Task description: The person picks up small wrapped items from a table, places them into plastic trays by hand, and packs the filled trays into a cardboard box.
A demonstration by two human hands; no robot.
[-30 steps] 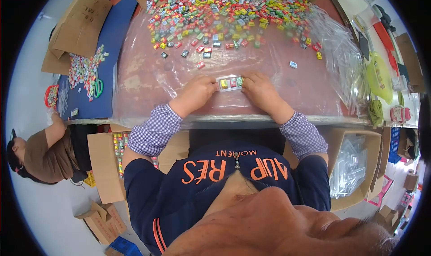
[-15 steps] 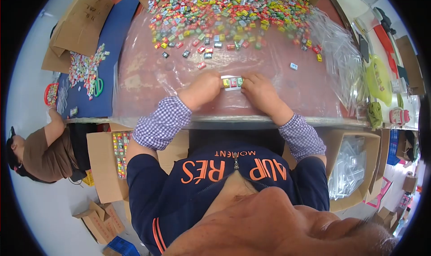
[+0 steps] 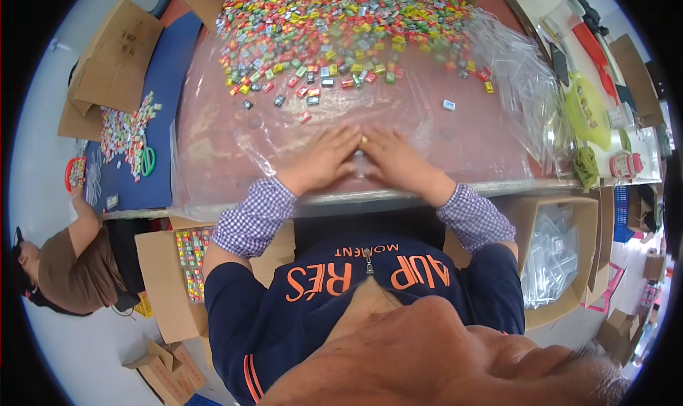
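My left hand [image 3: 324, 158] and my right hand [image 3: 400, 162] lie flat over the red tabletop near its front edge, fingertips almost meeting. Their fingers are stretched out, with the thumbs apart from them. Between the index fingers shows a small yellowish bit [image 3: 365, 140]; whatever else lies under the palms is hidden. Just beyond my hands are loose small wrapped pieces, among them a red one [image 3: 304, 117] and a dark one [image 3: 279, 101]. A pale blue piece [image 3: 448, 105] sits apart to the right.
A big heap of colourful pieces [image 3: 341, 22] covers the far table. Clear plastic bags [image 3: 526, 86] lie at right. Below the edge stand a carton of clear packaging [image 3: 551, 256] and a carton with packed rows [image 3: 192, 264]. At left, a co-worker [image 3: 78, 264] reaches toward a red basket [image 3: 75, 172].
My hands have gone from pinching the ends of a short row of coloured pieces to lying flat with fingers stretched, covering the spot. The view has shifted slightly.
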